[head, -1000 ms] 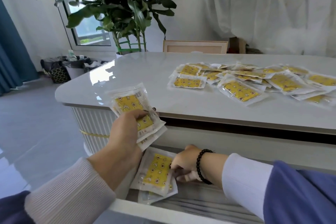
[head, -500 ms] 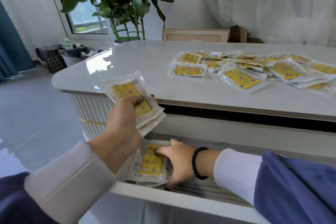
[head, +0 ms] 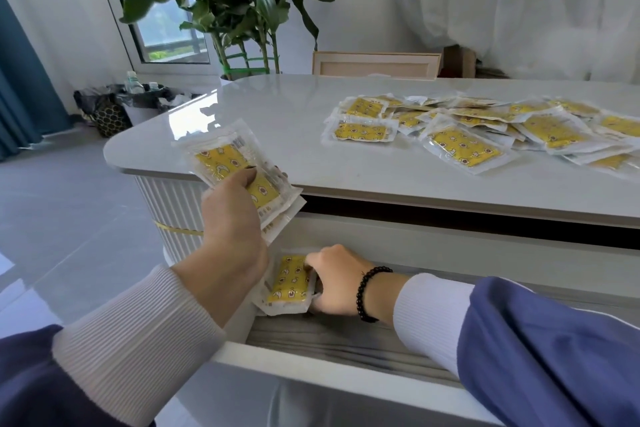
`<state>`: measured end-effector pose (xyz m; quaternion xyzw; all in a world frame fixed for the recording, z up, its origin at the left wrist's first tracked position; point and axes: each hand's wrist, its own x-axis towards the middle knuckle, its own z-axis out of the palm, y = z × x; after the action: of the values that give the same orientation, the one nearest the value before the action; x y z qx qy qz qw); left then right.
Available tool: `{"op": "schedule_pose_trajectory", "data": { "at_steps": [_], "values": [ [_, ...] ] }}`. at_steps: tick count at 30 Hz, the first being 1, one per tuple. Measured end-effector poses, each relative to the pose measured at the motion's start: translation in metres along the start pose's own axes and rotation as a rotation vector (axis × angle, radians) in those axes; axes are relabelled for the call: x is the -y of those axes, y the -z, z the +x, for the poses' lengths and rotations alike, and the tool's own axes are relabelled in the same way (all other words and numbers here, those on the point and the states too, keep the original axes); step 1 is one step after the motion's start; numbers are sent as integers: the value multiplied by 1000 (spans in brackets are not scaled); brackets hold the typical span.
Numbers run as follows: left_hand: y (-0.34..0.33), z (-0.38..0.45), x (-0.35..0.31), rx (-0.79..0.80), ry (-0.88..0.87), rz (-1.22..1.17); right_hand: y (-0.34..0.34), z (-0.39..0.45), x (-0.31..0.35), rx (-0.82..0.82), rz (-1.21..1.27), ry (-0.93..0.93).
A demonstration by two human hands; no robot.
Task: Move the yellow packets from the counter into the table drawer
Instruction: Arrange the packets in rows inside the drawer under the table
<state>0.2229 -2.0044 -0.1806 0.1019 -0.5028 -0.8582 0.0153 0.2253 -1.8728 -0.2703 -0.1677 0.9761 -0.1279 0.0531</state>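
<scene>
Several yellow packets in clear wrap (head: 464, 146) lie spread over the right half of the white counter (head: 284, 114). My left hand (head: 232, 215) grips a small stack of yellow packets (head: 239, 170) at the counter's front left edge. Below, the table drawer (head: 346, 347) stands pulled out. My right hand (head: 336, 279), with a black bead bracelet, reaches into its left end and holds the right edge of a yellow packet (head: 289, 282) that lies on others in the drawer corner.
A tall potted plant (head: 242, 10) stands behind the counter's far left corner, with a wooden chair back (head: 375, 63) beside it. Black bags and a bin (head: 114, 107) sit on the floor at left. The grey drawer floor extends right of the packets.
My right hand has pushed the packet down into the drawer's left corner and curled onto its right edge. My left hand keeps its stack in about the same place.
</scene>
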Motion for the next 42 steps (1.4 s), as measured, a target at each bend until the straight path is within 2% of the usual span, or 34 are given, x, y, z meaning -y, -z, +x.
{"op": "schedule_pose_trajectory", "data": {
  "at_steps": [3, 7, 9, 11, 13, 14, 16, 18, 21, 23, 27, 29, 32, 34, 36, 38, 42],
  "values": [
    [-2, 0, 1, 91, 25, 90, 14, -6, -8, 120, 38, -7],
    [-6, -9, 12, 307, 36, 415, 37, -25, -28, 206, 282, -136],
    [-5, -13, 15, 432, -71, 623, 52, -40, -38, 159, 583, -261],
    [-5, -16, 17, 524, -120, 751, 65, -53, -45, 71, 1061, -345],
    [-6, -18, 18, 583, -90, 784, 74, -65, -48, 26, 1491, -305],
    [-7, -18, 19, 604, -72, 791, 76, -69, -47, 21, 1577, -257],
    [-7, -19, 18, 621, -43, 798, 74, -72, -43, -19, 1538, -183],
    [-7, -18, 18, 647, -3, 806, 67, -73, -39, -116, 1392, -173],
    [-7, -19, 21, 769, 83, 894, 56, -73, -39, -202, 1197, -175],
    [-7, -20, 24, 854, 105, 1004, 52, -73, -38, -227, 1200, -186],
    [-2, -6, 23, 899, 134, 1177, 50, -68, -39, -212, 1182, -256],
    [1, 13, 16, 884, 143, 1403, 46, -65, -46, -158, 1164, -353],
    [2, 41, 13, 839, 57, 1911, 29, -64, -56, -3, 1132, -588],
    [1, 47, 24, 851, -32, 2102, 17, -61, -63, 68, 1072, -721],
    [0, 48, 37, 936, -178, 2289, 14, -54, -70, 107, 1070, -804],
    [0, 49, 41, 980, -301, 2409, 20, -46, -73, 139, 1097, -833],
    [2, 49, 41, 1010, -402, 2491, 20, -31, -72, 147, 1088, -870]
  ]
}}
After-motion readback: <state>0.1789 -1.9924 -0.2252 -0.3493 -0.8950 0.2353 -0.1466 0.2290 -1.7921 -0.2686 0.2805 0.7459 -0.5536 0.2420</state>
